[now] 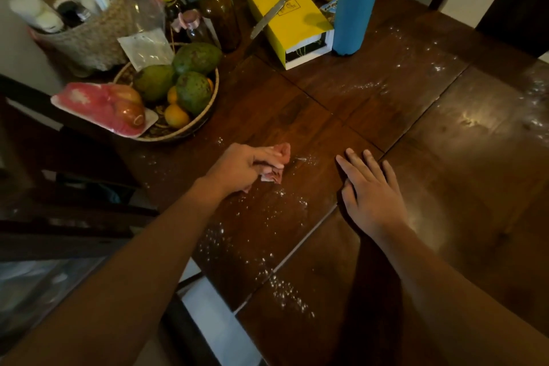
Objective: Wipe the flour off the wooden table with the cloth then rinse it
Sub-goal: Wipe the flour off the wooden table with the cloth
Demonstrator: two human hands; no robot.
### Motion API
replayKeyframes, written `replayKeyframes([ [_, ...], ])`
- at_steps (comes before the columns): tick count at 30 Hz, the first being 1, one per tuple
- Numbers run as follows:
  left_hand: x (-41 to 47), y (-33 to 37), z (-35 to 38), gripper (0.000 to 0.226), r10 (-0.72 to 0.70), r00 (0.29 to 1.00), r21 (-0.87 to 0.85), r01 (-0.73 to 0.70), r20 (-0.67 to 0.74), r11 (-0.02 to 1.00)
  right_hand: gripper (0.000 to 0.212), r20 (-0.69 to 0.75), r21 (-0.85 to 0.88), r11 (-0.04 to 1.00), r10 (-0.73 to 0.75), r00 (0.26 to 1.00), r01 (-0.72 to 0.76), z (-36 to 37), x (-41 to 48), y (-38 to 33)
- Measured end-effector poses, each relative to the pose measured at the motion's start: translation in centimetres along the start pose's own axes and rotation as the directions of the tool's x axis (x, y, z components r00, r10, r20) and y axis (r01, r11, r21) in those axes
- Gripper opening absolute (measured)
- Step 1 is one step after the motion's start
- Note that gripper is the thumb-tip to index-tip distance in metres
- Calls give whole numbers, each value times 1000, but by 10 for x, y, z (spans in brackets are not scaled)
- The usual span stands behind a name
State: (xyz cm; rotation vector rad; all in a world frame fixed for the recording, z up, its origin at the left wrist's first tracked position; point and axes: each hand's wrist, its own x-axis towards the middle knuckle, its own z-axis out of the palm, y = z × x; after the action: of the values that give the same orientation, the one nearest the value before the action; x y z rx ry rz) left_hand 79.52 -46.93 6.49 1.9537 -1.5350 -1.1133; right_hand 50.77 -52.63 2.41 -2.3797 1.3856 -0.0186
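The left hand point(237, 168) grips the pink cloth point(281, 153) on the wooden table point(297, 116). Its fingers hide most of the cloth. The right hand point(372, 192) lies flat just beside it, fingers straight. White flour point(282, 288) specks lie behind both hands, and look blurry far beyond them.

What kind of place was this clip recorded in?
Probably a home kitchen or dining area: a wooden table dusted with flour, a woven fruit basket, and a brown bottle and blue flask standing behind.

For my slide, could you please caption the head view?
Left hand grips a pink cloth on the flour-speckled wooden table; right hand rests flat beside it.
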Motion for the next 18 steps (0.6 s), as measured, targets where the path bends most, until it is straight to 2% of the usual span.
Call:
replayKeyframes([
  [2,6,-1,-10,37,-68,991,-57,62,-116,996,53,-4,3,1000,30,1000,-30,3,-26,-2],
  [4,19,-4,-12,35,-157,931,-137,117,-329,984,54,-2,-10,998,64,998,-64,6,-43,-3],
  [5,26,-4,-10,34,-167,894,-118,130,-415,985,55,-7,-14,997,76,997,-76,7,-46,-3],
  [6,31,-3,-4,34,-149,870,-66,134,-470,989,55,-16,-14,996,85,996,-85,7,-46,-4],
  [8,36,3,14,34,-79,869,-12,84,-489,996,53,-33,-5,995,100,994,-100,7,-43,-5],
  [10,31,15,34,34,17,916,21,-9,-400,1000,52,-45,3,994,108,993,-108,6,-43,-5],
  [12,20,20,54,37,183,965,89,-169,-186,982,52,-51,17,993,118,992,-117,5,-44,-6],
  [14,8,16,65,41,310,950,103,-313,46,944,52,-65,30,991,134,989,-132,5,-43,-7],
  [16,1,11,58,40,314,934,45,-326,173,944,53,-74,33,989,146,987,-144,5,-43,-8],
  [18,-1,12,41,37,235,953,-112,-217,193,970,53,-84,37,988,153,985,-150,6,-43,-8],
])
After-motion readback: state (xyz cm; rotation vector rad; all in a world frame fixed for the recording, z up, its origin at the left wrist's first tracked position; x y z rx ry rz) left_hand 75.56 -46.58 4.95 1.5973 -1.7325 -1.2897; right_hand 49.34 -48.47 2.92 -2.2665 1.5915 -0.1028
